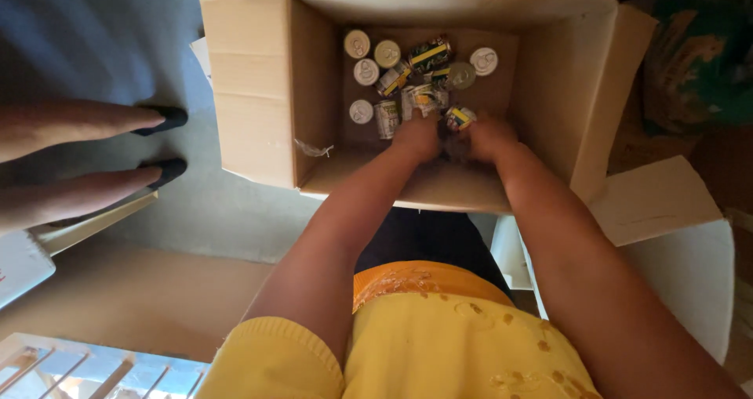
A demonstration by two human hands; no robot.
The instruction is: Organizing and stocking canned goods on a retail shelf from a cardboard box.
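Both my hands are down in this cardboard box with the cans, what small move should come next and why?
Probably close the right hand and left hand on the nearest can and lift it straight up: both sit low against it, and the cardboard box walls rise steeply around.

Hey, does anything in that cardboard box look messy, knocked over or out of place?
Yes, mildly. In the cardboard box, several cans stand upright, but a few lie tipped on their sides in a jumble near the middle. The left hand and right hand reach among them. No spill or damage shows.
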